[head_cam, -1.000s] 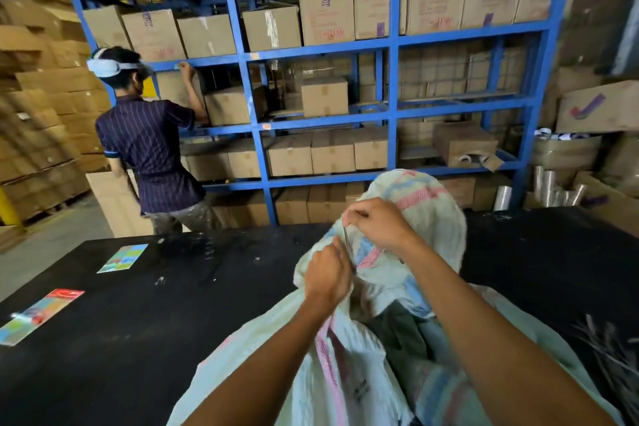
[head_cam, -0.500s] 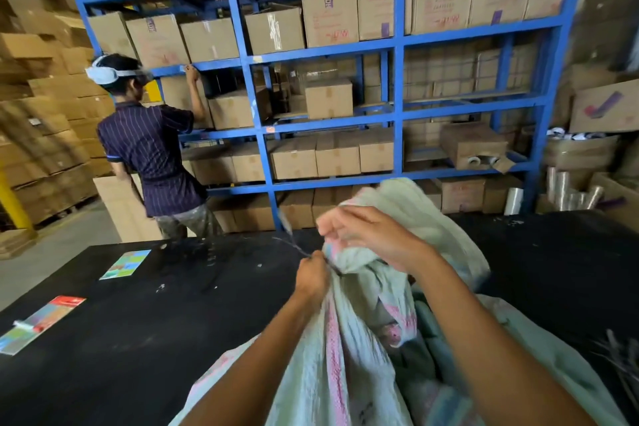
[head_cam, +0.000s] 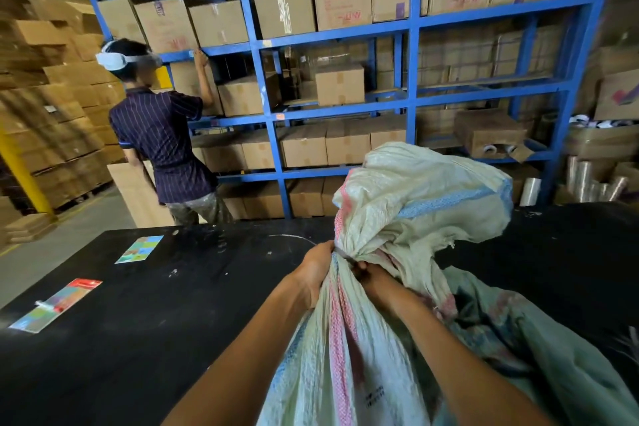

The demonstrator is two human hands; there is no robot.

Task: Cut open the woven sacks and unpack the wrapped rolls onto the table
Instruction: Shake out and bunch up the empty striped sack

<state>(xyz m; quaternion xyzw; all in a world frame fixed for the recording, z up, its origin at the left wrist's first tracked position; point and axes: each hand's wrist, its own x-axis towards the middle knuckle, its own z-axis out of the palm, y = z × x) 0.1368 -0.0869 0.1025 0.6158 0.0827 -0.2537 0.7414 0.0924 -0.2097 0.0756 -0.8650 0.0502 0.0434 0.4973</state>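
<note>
Head view | my left hand and right hand clench woven sack neck between them | sack top billows above, over desk

Single head-worn wide-angle view, facing forward and down, close above black table, blue shelving beyond

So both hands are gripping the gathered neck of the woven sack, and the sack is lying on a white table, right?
Not quite. The head view shows the left hand and right hand clutching the gathered neck of the woven sack, but the table under it is black, not white.
</note>
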